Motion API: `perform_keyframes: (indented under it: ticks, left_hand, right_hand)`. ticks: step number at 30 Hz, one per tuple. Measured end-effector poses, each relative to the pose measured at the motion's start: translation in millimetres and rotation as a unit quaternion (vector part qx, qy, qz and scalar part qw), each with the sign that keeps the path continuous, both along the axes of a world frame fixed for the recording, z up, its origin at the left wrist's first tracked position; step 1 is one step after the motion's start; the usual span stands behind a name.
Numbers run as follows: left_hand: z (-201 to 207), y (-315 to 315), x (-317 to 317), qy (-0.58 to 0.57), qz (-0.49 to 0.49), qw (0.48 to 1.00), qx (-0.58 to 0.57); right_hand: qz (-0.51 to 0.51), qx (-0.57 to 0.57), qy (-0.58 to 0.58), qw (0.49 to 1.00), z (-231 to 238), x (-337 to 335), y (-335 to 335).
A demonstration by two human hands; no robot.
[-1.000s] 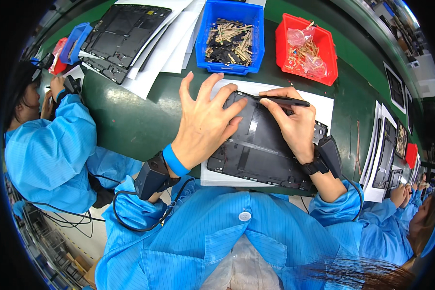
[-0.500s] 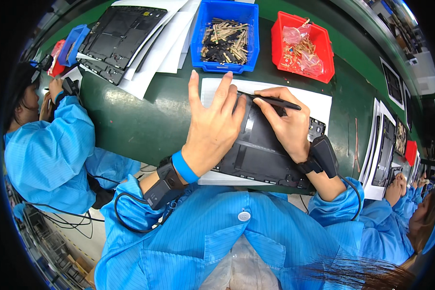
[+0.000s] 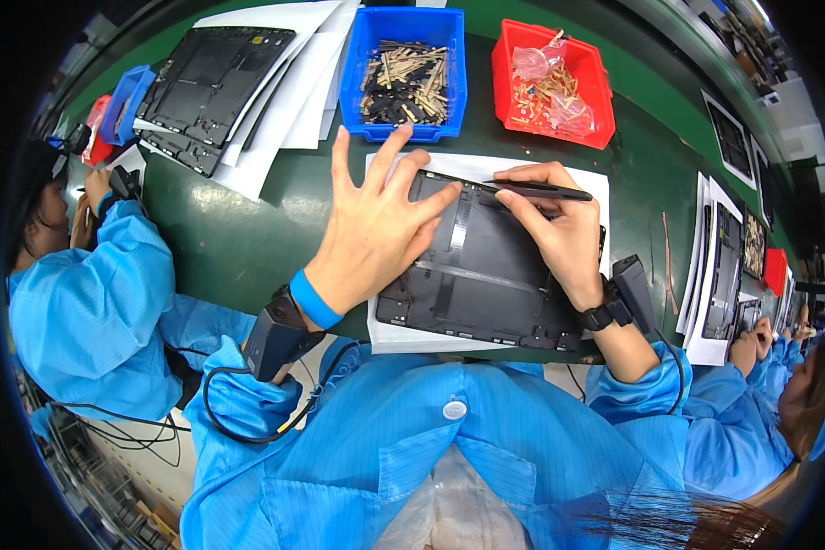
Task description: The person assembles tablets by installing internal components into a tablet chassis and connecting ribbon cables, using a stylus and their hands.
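Observation:
A flat black device housing (image 3: 495,252) lies on white paper (image 3: 599,188) in front of me. My right hand (image 3: 562,229) grips a slim black tool with a pointed end, probably tweezers (image 3: 555,192), held almost level above the housing's far edge. Its tip is near that edge; whether it touches a part there I cannot tell. My left hand (image 3: 367,225) is spread over the housing's left side, fingers apart. Its thumb reaches the far edge close to the tool tip, and nothing shows in its grasp.
Beyond the housing stand a blue bin (image 3: 403,130) of small black and tan strips and a red bin (image 3: 599,133) of small parts and clear plastic. More housings (image 3: 215,87) rest on paper at left and right. Co-workers in blue sit on both sides.
My left hand has shifted left and its thumb now reaches the far edge. The tool in my right hand lies more level. The whole view has moved slightly.

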State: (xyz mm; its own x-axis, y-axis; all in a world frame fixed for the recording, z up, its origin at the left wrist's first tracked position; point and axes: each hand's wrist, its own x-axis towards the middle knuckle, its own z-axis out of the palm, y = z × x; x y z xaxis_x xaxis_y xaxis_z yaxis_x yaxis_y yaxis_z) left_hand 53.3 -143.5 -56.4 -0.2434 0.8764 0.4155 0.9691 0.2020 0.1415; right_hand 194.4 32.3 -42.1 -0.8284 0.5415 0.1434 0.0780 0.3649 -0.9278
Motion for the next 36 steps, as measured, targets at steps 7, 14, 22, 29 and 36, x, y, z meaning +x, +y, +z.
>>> perform_keyframes:
  ticks: [7,14,22,29,36]
  left_hand:
    - [-1.4,-1.0,0.9,-0.007,-0.003,1.0,0.01]
    - [-0.9,1.1,-1.4,-0.034,-0.022,0.999,0.016]
    - [2.6,1.6,-0.5,-0.039,-0.025,0.999,0.012]
    - [1.2,6.7,2.7,-0.03,-0.038,0.999,0.016]
    - [5.3,10.7,5.2,-0.04,-0.04,0.998,0.001]
  right_hand:
    - [0.0,0.022,0.012,1.0,-2.9,-4.0,-1.7]
    - [-0.007,0.03,0.015,0.999,-7.9,-5.9,1.4]
    - [0.002,0.091,0.01,0.996,-4.7,-5.3,-0.5]
    - [0.008,0.102,0.019,0.995,-6.5,-4.4,-1.9]
    - [0.029,0.104,0.056,0.993,-11.3,-3.5,-0.1]
